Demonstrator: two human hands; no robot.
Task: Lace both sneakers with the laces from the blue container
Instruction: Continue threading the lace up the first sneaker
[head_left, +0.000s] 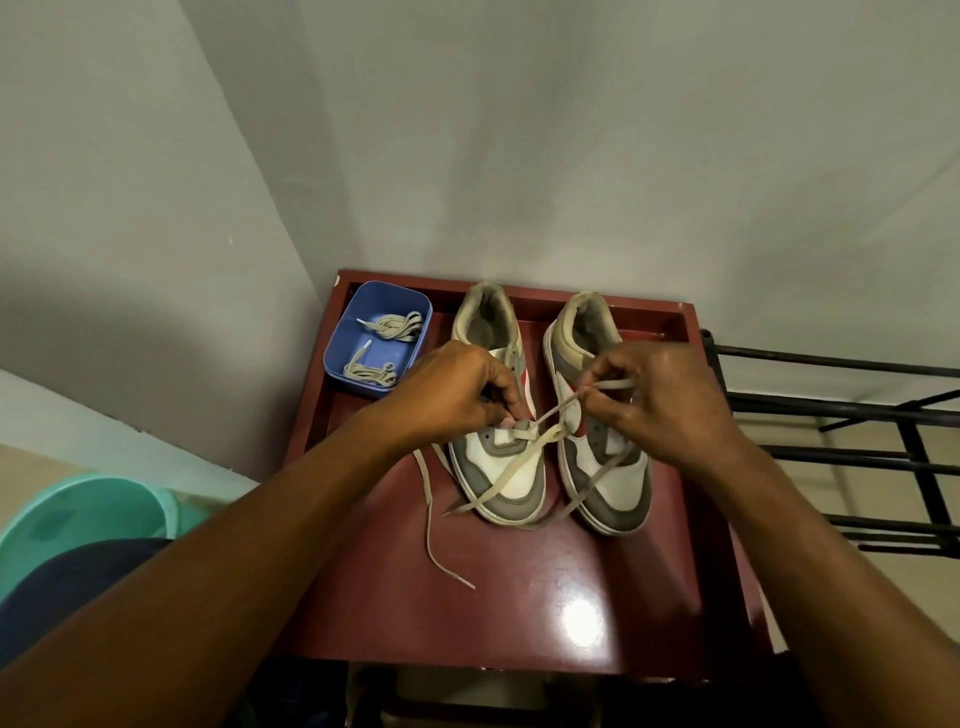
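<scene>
Beige lace (493, 478) in left hand (457, 387), right hand (670, 402)

The tabletop (519, 597) is smooth, glossy dark-red lacquer with a bright glare spot. The blue container (363, 299) is smooth plastic. The laces (397, 326) are flat, matt woven cloth. The sneakers (511, 478) have smooth white panels and matt grey ones. The rack (831, 410) looks like black painted metal.
</scene>
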